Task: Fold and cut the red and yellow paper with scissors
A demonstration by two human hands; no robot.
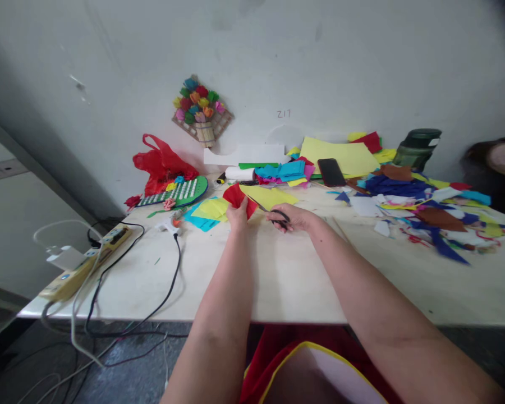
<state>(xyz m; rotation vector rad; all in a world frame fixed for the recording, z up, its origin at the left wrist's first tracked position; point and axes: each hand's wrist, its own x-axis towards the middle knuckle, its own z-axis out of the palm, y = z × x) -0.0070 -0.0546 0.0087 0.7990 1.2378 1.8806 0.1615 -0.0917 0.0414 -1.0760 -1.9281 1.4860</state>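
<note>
My left hand pinches a folded red paper piece and holds it upright above the table. My right hand is closed through the black handles of scissors, whose blades point left into the red paper's edge. Yellow paper sheets and a blue sheet lie flat just behind and left of the hands.
A glue gun with a black cord and a power strip sit at the left. A red plastic bag, a phone, a dark bottle and heaps of coloured paper scraps fill the back and right. Another person shows at the right edge.
</note>
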